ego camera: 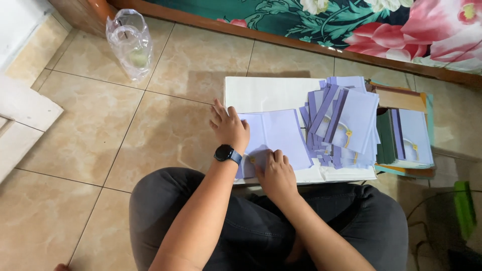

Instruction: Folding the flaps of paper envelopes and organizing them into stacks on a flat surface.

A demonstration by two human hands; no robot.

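Hands first: left hand [229, 126] lies flat, fingers spread, palm down on the left edge of a lavender sheet [276, 136], gripping nothing. Right hand [275, 173] sits at the sheet's near edge, fingers curled onto the paper; can't tell if it's pinching the edge or just pressing. Dark smartwatch [227, 153] on the left wrist.

Big to small:
- Beige tiled floor [90, 135], person seated on it, dark trousers at bottom of view.
- Floral cloth [381, 25], teal with pink blooms, along the top behind a wooden edge.
- White board tabletop [261, 93], low over the knees, carries the paper.
- Lavender sheet lies flat on the left-centre of the tabletop, under both hands.
- Loose pile of lavender folded cards [344, 123] just right of the sheet, fanned and overlapping, some with a small yellow mark.
- Second stack [409, 135] further right, green and lavender, off the board's edge.
- Clear plastic bag [129, 42] on the floor upper left, well apart.
- Green item [464, 206] at lower right, blurred.
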